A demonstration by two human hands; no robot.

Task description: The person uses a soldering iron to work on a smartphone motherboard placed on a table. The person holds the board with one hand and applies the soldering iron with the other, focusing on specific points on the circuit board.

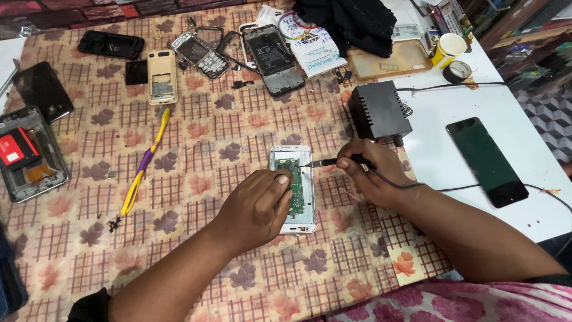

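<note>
- We see a bench (196, 137) spread with a brown cloth printed with checks and leaves; its right part is bare white.
- A black heap of fabric (351, 21) lies at the far edge, beside a printed plastic pouch (313, 48).
- A black box-shaped soldering station (378, 111) stands just beyond our right hand, its cable running across the white surface.
- A dark smartphone (487, 161) lies face up on the white part, well apart from the work.
- An opened phone shell with a red battery (30, 155) sits at the left edge; more stripped handsets (271, 56) lie along the far side.
- A yellow and purple toothbrush (145, 161) lies left of centre.
- The white opened phone (293, 188), its green circuit board bared, lies at the middle of the bench, between our hands.
- Our left hand (253, 209) is curled, fingertips pressing down on the board.
- Our right hand (372, 176) is closed round a soldering iron (333, 161), its tip touching the phone's upper part.
</note>
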